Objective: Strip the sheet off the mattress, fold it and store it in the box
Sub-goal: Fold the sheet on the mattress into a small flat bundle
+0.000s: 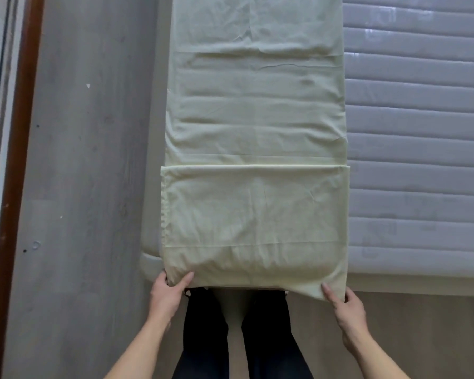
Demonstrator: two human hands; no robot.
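Note:
A pale green sheet (pixel 255 119) lies as a long folded strip along the left part of the mattress (pixel 416 132). Its near end is folded back over itself, making a doubled panel whose far edge runs straight across the strip. My left hand (pixel 167 294) pinches the near left corner of that fold, thumb on top. My right hand (pixel 345 305) pinches the near right corner, which hangs a little past the mattress edge. The box is not in view.
The bare quilted mattress, covered in shiny plastic, fills the right side. Grey wood-look floor (pixel 88 160) runs along the left, bounded by a brown door frame (pixel 17 160). My legs in dark trousers stand at the mattress's near end.

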